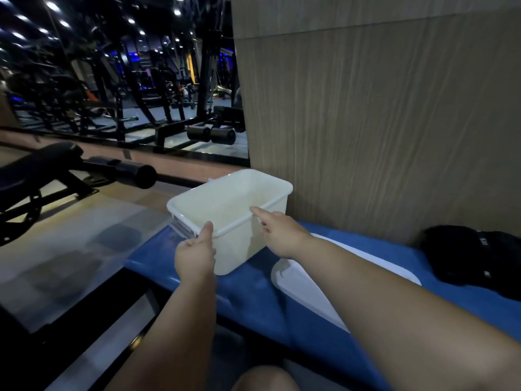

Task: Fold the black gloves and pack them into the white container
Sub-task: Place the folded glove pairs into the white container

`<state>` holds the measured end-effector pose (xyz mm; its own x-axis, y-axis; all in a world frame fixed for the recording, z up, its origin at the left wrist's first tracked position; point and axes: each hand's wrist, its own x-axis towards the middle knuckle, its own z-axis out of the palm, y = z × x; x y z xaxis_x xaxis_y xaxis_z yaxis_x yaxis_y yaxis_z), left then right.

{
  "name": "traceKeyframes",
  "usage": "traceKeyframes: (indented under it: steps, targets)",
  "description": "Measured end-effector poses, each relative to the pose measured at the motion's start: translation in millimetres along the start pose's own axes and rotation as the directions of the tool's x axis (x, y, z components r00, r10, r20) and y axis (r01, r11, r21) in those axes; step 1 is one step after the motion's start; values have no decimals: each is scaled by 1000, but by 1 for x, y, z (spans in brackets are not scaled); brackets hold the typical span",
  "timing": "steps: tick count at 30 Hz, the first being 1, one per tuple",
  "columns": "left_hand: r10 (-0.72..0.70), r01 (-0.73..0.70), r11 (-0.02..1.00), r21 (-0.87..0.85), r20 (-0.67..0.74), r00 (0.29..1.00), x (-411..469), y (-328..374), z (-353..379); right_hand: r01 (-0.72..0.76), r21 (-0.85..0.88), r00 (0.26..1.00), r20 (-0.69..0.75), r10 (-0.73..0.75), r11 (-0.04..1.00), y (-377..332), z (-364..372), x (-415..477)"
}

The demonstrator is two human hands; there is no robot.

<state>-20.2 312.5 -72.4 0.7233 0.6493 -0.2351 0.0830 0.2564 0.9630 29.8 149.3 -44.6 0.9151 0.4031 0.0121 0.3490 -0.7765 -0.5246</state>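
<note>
Blue-padded bench [253, 303] carries the white container [239, 210], empty, stiff and probably light. Left hand [194, 256] and right hand [279, 235] each grip its near rim, the sensible hold. Farther right lie the black gloves [476, 258], heaped, likely soft and floppy, well apart from it.

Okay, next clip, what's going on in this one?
A person holds the white container by its near rim with the left hand and right hand, on a blue bench. It looks empty. The black gloves lie heaped further right on the bench, untouched; what looks like a white lid lies beside the container.
</note>
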Motion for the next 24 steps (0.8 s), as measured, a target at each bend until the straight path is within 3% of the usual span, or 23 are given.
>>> traceKeyframes:
  steps: [4,8,14,16,18,21,24]
  targets:
    - [-31,32,998,-57,20,999,4,-1,0,-11,38,1000,-21,11,999,-1,5,4]
    - [0,0,997,-80,3,1000,-5,0,-1,-69,65,982,-169,80,995,2,5,-5]
    - [28,-29,999,16,54,998,-21,-7,-10,-334,114,815,-465,347,936,36,-13,-29]
    - [19,-21,999,24,79,997,-27,-11,-12,-389,87,803,-455,384,917,49,-19,-35]
    - [8,-11,999,30,100,995,-31,-13,-15,-405,159,826,-358,435,900,61,-25,-42]
    - [46,-50,998,30,120,992,-38,-13,-17,-320,320,884,-236,403,891,73,-27,-49]
    - [102,-107,994,30,135,986,-47,-12,-19,-245,425,891,-256,376,871,77,-29,-58]
